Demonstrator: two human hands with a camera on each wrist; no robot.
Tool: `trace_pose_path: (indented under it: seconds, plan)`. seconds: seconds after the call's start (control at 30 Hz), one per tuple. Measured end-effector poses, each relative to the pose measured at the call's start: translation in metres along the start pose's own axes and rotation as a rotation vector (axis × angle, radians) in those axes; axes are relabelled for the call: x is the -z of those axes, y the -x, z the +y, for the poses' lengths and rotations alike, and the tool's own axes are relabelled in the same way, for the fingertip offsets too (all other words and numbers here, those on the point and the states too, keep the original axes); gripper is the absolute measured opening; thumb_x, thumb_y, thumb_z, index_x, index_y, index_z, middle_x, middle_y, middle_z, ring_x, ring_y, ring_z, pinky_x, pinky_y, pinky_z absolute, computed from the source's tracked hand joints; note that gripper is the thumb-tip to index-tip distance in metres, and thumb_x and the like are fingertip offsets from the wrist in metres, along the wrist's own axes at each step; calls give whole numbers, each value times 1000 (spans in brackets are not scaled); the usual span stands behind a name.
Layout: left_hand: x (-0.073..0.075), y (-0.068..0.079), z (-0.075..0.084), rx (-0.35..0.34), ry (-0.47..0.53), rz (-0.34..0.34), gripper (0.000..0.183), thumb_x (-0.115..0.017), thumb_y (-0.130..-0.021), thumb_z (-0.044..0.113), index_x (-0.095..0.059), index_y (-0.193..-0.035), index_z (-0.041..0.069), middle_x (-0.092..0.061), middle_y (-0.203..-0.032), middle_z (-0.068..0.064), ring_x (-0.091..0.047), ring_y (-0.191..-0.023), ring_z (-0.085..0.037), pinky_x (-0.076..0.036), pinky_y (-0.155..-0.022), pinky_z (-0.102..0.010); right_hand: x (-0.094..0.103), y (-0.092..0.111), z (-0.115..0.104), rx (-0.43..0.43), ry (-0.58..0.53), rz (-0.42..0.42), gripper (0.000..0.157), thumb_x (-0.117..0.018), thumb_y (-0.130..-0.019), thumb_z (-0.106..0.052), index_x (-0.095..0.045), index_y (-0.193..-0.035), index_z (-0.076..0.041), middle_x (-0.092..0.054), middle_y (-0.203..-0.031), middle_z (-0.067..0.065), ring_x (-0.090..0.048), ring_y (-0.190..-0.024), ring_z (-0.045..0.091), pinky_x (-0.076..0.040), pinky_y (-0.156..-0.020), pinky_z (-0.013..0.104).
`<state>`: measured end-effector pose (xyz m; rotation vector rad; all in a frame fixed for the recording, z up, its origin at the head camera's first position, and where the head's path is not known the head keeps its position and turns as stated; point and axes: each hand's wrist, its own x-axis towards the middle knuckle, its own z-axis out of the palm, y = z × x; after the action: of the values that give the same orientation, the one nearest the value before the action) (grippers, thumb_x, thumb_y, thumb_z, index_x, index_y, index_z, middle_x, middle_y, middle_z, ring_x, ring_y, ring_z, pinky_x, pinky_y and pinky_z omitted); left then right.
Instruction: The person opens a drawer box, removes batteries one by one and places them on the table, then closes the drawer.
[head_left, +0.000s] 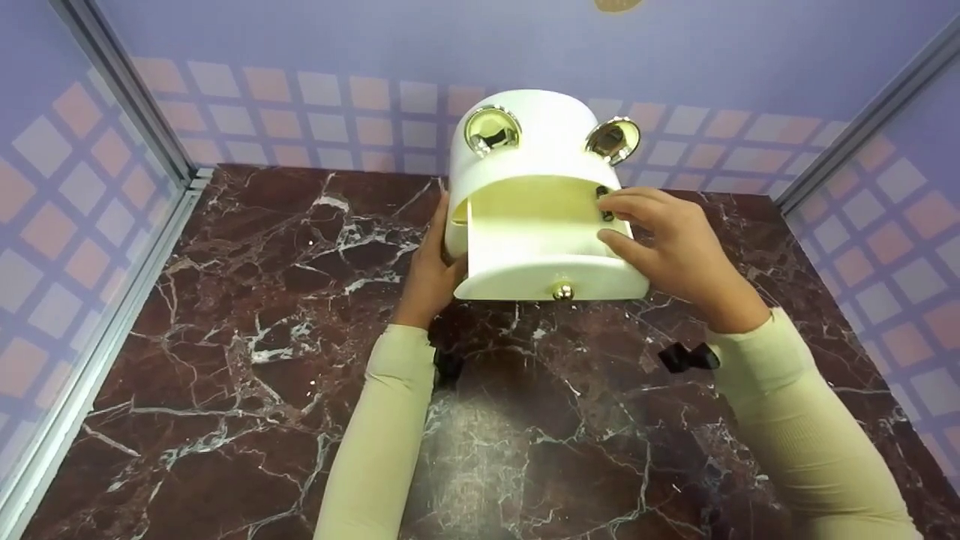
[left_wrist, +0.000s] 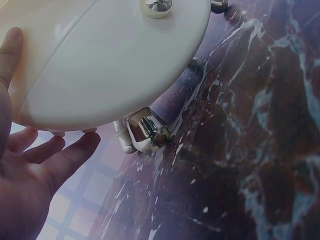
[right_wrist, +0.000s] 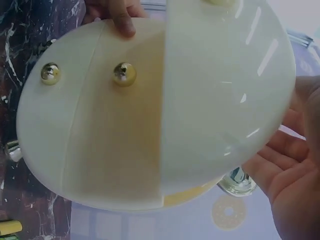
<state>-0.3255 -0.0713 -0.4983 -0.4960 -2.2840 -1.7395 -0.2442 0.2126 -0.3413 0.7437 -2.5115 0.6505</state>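
A rounded white drawer box (head_left: 536,142) stands on the marble-patterned surface, with two shiny gold ear-like discs (head_left: 492,131) on top. Its top drawer (head_left: 551,279), fronted by a gold ball knob (head_left: 563,291), is pulled out. My left hand (head_left: 433,270) rests along the box's left side, thumb at the front and fingers beside it. My right hand (head_left: 671,244) reaches over the drawer's right side. At its forefinger is a small dark cylinder-like piece (head_left: 605,204); the thumb tip shows below and apart from it. The drawer front hides those fingertips in the right wrist view.
Lower drawers with gold knobs (right_wrist: 125,74) are closed. Shiny metallic feet (left_wrist: 147,131) show at the box's base. A black strap (head_left: 688,358) hangs at the right wrist. Checkered lilac walls (head_left: 300,45) enclose the back and sides; a yellow object (right_wrist: 10,228) lies at one edge.
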Motion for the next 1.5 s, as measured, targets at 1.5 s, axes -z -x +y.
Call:
trace_pose_path:
  seconds: [1.5]
  plan:
    - [-1,0,-1,14,-38,12,92,-68,-87,4,-16,-155,38,-31,-158,-3,-52,-123,-28,-48,-101,-45,-14,-54,-3,-48,-5,-563,40,-56,-98,-31,-58,-135,-16,-44,-150,13,-49,-131,34,-38,-111,51]
